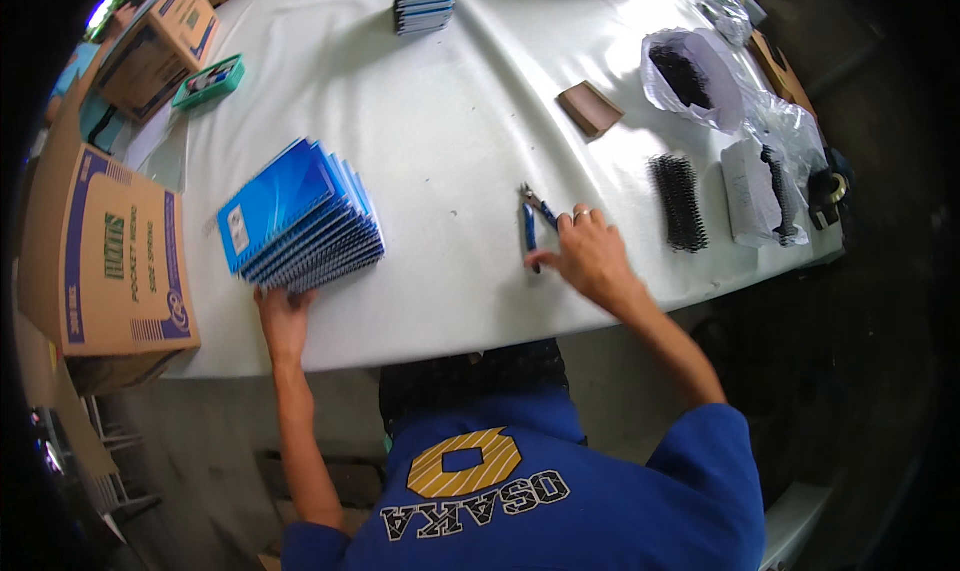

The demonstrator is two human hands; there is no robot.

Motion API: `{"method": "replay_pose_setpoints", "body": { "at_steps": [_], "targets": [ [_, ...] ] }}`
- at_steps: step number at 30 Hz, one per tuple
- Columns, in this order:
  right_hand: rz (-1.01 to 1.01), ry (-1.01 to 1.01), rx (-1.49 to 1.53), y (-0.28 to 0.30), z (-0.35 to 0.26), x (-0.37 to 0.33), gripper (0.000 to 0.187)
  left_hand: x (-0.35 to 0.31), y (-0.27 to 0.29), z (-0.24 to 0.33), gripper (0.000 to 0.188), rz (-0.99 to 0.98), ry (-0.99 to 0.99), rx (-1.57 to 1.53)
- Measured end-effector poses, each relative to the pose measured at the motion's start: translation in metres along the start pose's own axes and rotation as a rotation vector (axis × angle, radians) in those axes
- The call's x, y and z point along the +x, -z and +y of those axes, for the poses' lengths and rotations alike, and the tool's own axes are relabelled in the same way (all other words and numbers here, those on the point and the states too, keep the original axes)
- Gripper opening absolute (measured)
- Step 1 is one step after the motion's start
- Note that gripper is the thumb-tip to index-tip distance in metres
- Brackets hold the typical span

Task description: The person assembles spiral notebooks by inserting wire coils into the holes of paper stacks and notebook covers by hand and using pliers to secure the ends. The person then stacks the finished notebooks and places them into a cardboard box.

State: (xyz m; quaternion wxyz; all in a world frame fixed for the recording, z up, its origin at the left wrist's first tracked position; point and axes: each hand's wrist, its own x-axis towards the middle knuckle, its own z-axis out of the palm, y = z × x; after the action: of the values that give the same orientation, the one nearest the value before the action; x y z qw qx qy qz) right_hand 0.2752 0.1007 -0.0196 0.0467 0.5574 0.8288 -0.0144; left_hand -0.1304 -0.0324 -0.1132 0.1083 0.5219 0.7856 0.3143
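Pliers [529,217], one pair, probably stiff and light, best held by their handles [531,239], are lying toward the worktop [450,301]'s near edge; the right hand [595,257] is straddling them, fingers wide. Two blue notebook stacks [285,206], likely heavy, are standing toward the left and far edges; the left hand [284,319] is touching the nearer, its grip hidden.
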Motion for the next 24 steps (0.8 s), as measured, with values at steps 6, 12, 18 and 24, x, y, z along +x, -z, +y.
{"method": "replay_pose_setpoints", "body": {
  "at_steps": [6,12,18,24],
  "targets": [
    [0.182,0.203,0.139,0.011,-0.069,-0.006,0.048,0.059,0.013,-0.026,0.047,-0.118,-0.091,-0.06],
    [0.279,0.497,-0.01,-0.025,-0.06,-0.017,0.058,0.047,0.007,0.006,0.078,-0.078,-0.073,0.098],
    [0.256,0.635,-0.015,-0.015,-0.057,0.006,0.051,0.035,-0.004,0.023,0.122,0.107,-0.009,0.251],
    [0.34,0.932,-0.112,0.047,-0.105,0.009,0.042,0.017,0.002,0.049,0.129,0.21,0.088,0.183]
  ]
}}
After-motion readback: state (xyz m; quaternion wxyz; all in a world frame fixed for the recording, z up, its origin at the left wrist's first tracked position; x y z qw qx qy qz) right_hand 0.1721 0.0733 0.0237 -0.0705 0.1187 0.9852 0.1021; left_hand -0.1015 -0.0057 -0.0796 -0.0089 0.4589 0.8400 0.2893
